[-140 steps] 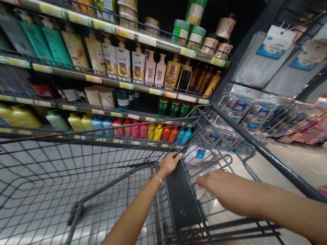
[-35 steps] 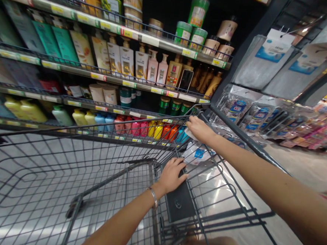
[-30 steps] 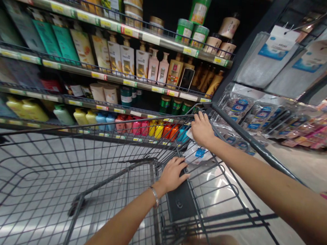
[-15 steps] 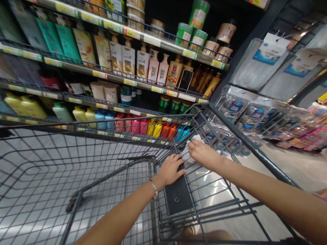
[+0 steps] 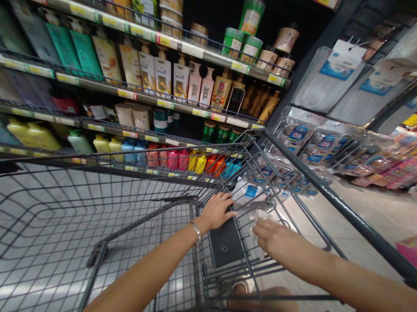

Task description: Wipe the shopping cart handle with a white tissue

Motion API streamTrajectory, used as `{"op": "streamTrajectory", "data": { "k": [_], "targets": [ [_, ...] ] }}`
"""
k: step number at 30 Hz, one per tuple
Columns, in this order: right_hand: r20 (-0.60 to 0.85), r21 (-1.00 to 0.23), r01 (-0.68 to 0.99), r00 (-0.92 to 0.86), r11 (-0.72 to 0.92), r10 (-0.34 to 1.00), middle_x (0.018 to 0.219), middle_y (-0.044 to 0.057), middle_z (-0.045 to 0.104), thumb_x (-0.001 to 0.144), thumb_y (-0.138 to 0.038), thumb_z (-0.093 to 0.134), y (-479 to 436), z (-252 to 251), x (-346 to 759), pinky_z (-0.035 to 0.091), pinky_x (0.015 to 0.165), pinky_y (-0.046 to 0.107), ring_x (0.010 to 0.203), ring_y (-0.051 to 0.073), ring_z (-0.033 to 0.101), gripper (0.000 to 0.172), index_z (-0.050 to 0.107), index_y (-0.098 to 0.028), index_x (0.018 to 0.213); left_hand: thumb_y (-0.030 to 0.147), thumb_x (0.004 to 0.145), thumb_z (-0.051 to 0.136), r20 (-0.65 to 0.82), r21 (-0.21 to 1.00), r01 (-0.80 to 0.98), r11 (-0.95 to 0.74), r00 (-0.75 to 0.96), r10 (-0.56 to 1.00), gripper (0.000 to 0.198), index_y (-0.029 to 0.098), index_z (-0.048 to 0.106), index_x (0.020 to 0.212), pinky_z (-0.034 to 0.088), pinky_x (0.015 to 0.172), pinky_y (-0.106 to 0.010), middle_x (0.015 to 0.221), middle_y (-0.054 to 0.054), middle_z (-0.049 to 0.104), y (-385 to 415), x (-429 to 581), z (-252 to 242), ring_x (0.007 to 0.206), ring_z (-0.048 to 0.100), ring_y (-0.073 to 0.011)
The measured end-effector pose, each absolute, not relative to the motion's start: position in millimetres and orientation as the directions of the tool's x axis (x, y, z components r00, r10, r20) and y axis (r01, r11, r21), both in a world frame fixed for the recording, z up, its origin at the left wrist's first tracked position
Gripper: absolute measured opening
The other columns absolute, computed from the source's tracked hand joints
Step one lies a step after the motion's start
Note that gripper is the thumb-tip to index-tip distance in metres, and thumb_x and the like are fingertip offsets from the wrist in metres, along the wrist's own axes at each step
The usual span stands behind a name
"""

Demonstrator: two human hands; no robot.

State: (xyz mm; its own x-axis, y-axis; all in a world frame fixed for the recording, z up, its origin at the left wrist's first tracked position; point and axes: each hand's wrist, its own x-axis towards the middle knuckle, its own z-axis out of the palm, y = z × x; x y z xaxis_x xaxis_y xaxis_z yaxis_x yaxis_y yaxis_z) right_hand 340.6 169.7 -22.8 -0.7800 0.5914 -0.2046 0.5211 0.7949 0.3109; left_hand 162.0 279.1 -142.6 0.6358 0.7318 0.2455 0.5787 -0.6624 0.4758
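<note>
The right hand (image 5: 274, 237) pinches a crumpled white cloth (image 5: 259, 219) just right of the black panel (image 5: 226, 247). On that panel's far end rests the left hand (image 5: 216, 210), palm down, its fingers loosely spread. The wire shopping cart (image 5: 141, 222) extends left of the panel, and its handle bar (image 5: 333, 200) runs to the panel's right. Near the panel's close end, a foot (image 5: 241, 287) shows through the wires. Well beyond the panel, pump bottles (image 5: 163, 78) line a shelf.

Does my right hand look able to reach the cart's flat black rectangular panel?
Probably yes: your right hand is close by, and your left hand covers only the far part of the panel.
</note>
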Motion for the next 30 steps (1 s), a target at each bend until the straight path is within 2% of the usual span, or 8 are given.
{"op": "streamTrajectory", "data": {
  "k": [4,7,12,15,21,26,30],
  "targets": [
    [-0.173,0.296,0.489,-0.817,0.820,0.550,0.070,0.003,0.062,0.075,-0.012,0.069,147,-23,347,0.045,0.072,0.031,0.072,0.017,0.057,0.014,0.064,-0.016,0.063,0.047,0.085,0.054,0.246,0.481,0.579,-0.658,0.631,0.735,0.035,0.023,0.061,0.109,0.039,0.100,-0.044,0.132,-0.007,0.053,278,163,-143,0.118,0.046,-0.0260],
    [-0.164,0.258,0.473,-0.838,0.842,0.521,0.068,0.002,0.059,0.076,-0.009,0.066,145,-19,348,0.044,0.072,0.031,0.071,0.017,0.055,0.016,0.064,-0.017,0.062,0.047,0.085,0.054,0.252,0.491,0.576,-0.653,0.624,0.740,0.035,0.022,0.061,0.109,0.039,0.101,-0.043,0.132,-0.008,0.053,277,163,-143,0.119,0.046,-0.0260],
    [-0.192,0.277,0.492,-0.813,0.825,0.549,0.084,0.007,0.062,0.082,-0.009,0.058,183,-15,338,0.045,0.078,0.034,0.086,0.020,0.056,0.015,0.066,-0.014,0.071,0.045,0.085,0.055,0.260,0.510,0.570,-0.644,0.612,0.747,0.037,0.021,0.060,0.113,0.038,0.104,-0.042,0.133,-0.008,0.052,274,162,-142,0.122,0.045,-0.0254],
    [-0.219,0.338,0.561,-0.734,0.756,0.643,0.091,0.010,0.062,0.085,-0.010,0.055,218,-14,327,0.046,0.081,0.036,0.094,0.023,0.056,0.012,0.067,-0.011,0.081,0.042,0.084,0.057,0.258,0.529,0.569,-0.630,0.599,0.758,0.038,0.020,0.060,0.115,0.036,0.106,-0.043,0.135,-0.009,0.052,273,162,-141,0.123,0.045,-0.0261],
    [-0.222,0.400,0.625,-0.643,0.670,0.733,0.100,0.012,0.060,0.089,-0.008,0.045,274,-8,301,0.047,0.085,0.035,0.099,0.023,0.058,0.017,0.058,-0.009,0.101,0.038,0.083,0.059,0.263,0.606,0.558,-0.567,0.531,0.805,0.041,0.017,0.060,0.118,0.034,0.109,-0.045,0.142,-0.014,0.043,268,165,-149,0.129,0.041,-0.0292],
    [-0.186,0.399,0.702,-0.568,0.590,0.802,0.105,0.013,0.060,0.089,-0.006,0.044,302,-13,288,0.046,0.088,0.030,0.104,0.021,0.059,0.018,0.058,-0.009,0.101,0.032,0.081,0.059,0.295,0.670,0.496,-0.551,0.503,0.812,0.043,0.017,0.056,0.121,0.032,0.111,-0.042,0.142,-0.014,0.043,264,167,-157,0.131,0.039,-0.0267],
    [-0.225,0.380,0.716,-0.542,0.585,0.809,0.108,0.014,0.061,0.089,-0.009,0.046,311,-21,282,0.045,0.091,0.029,0.108,0.022,0.058,0.020,0.062,-0.010,0.101,0.036,0.082,0.057,0.323,0.714,0.431,-0.552,0.496,0.806,0.047,0.018,0.051,0.125,0.032,0.112,-0.042,0.137,-0.012,0.048,265,167,-160,0.130,0.040,-0.0251]
  ]
}}
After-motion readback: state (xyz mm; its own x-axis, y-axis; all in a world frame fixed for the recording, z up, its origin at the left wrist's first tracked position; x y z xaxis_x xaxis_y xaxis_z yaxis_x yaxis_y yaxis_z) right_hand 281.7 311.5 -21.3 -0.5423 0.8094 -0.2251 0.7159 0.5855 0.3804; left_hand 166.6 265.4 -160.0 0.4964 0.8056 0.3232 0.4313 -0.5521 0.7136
